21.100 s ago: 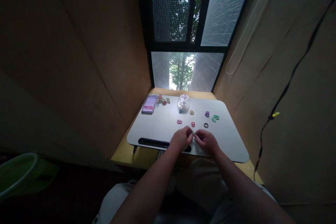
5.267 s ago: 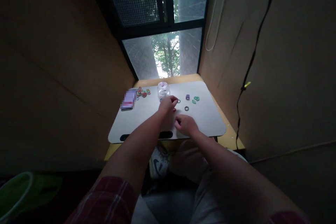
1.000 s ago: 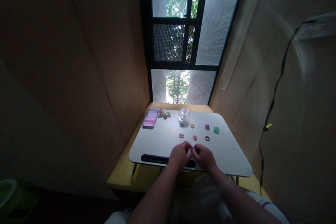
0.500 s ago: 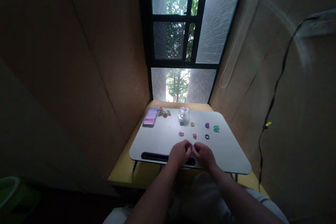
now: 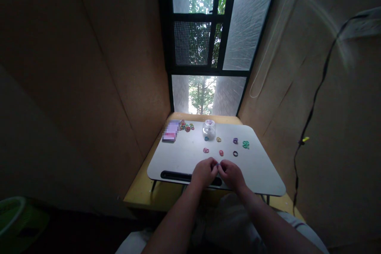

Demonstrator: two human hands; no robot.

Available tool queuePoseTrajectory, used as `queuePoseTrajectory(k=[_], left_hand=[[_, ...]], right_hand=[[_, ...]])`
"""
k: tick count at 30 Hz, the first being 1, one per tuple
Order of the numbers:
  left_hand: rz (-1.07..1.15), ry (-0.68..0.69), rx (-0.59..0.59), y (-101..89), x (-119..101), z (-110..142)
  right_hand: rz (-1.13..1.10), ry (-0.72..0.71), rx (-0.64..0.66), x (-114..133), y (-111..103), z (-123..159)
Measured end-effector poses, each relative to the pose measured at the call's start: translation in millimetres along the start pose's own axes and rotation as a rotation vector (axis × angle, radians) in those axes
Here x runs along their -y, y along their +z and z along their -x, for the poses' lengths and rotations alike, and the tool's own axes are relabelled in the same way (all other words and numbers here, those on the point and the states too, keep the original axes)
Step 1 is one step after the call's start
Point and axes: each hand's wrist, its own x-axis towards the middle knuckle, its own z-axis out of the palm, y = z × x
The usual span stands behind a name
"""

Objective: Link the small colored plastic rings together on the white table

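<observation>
My left hand (image 5: 206, 171) and my right hand (image 5: 231, 174) meet above the near edge of a white lap table (image 5: 178, 156). Their fingertips are pinched together around a small bluish band (image 5: 218, 164), mostly hidden by the fingers. Just beyond them lie small looped bands that look like hair ties: a pink one (image 5: 206, 150), a red one (image 5: 221, 152) and a black one (image 5: 235, 153). Farther back are a yellow band (image 5: 218, 139), a purple band (image 5: 235, 140) and green bands (image 5: 245, 145). A blue band (image 5: 206, 138) shows at the base of a clear jar (image 5: 209, 129).
At the back left, a pile of mixed coloured bands (image 5: 187, 127) lies beside a phone-like, blurred-out object (image 5: 171, 131). A black slot (image 5: 175, 175) runs along the table's near edge. Walls flank both sides, a window (image 5: 202, 95) stands behind, and a cable (image 5: 312, 105) hangs at right.
Both hands stay pinched together in nearly the same place. The view has tilted very slightly, so the table appears a little higher.
</observation>
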Motion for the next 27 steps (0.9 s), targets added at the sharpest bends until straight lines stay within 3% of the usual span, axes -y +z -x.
queuePoseTrajectory(k=[27], left_hand=[[0.028, -0.007, -0.006, -0.3, -1.1, 0.4]], right_hand=[[-0.001, -0.024, -0.010, -0.4, -1.2, 1.0]])
